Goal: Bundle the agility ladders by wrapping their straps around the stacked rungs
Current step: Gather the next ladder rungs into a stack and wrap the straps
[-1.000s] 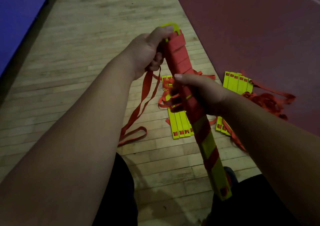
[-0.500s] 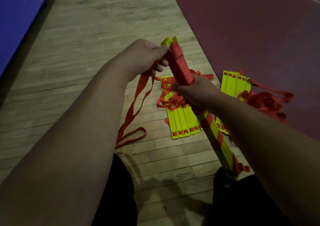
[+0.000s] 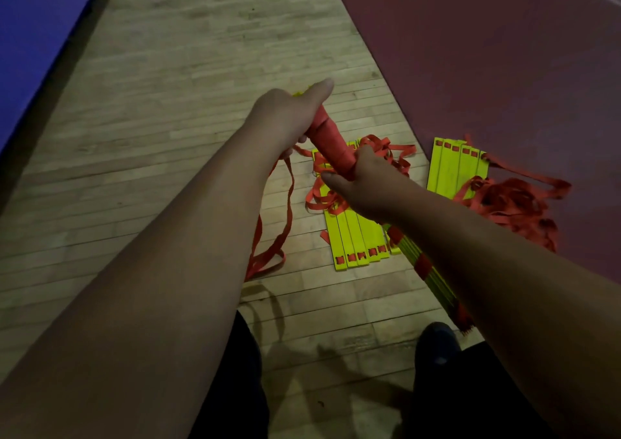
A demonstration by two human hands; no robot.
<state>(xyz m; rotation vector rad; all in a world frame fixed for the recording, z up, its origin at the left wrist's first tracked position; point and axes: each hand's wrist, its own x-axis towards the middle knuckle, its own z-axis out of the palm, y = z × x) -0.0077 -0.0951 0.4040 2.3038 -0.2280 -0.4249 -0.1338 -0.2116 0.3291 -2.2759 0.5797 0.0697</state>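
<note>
I hold a stack of yellow ladder rungs (image 3: pixel 426 270), its upper part wound in red strap (image 3: pixel 331 139), tilted away from me over the floor. My left hand (image 3: pixel 289 116) grips the far wrapped end, thumb stretched forward, and the loose red strap (image 3: pixel 285 210) hangs from it down to the floor in loops. My right hand (image 3: pixel 356 183) grips the middle of the bundle just below the wrapping. The bundle's near end is hidden behind my right forearm.
Two more ladders lie on the floor: one set of yellow rungs (image 3: pixel 356 237) with tangled red strap under my hands, another (image 3: pixel 453 166) with a strap heap (image 3: pixel 514 203) on the red mat (image 3: pixel 504 69). Wooden floor (image 3: pixel 168 102) stretches left; a blue mat (image 3: pixel 27 35) borders it.
The bundle has tipped lower and farther from me. My left hand moved over its far end, and my right hand slid along with it; the loose strap hangs shorter.
</note>
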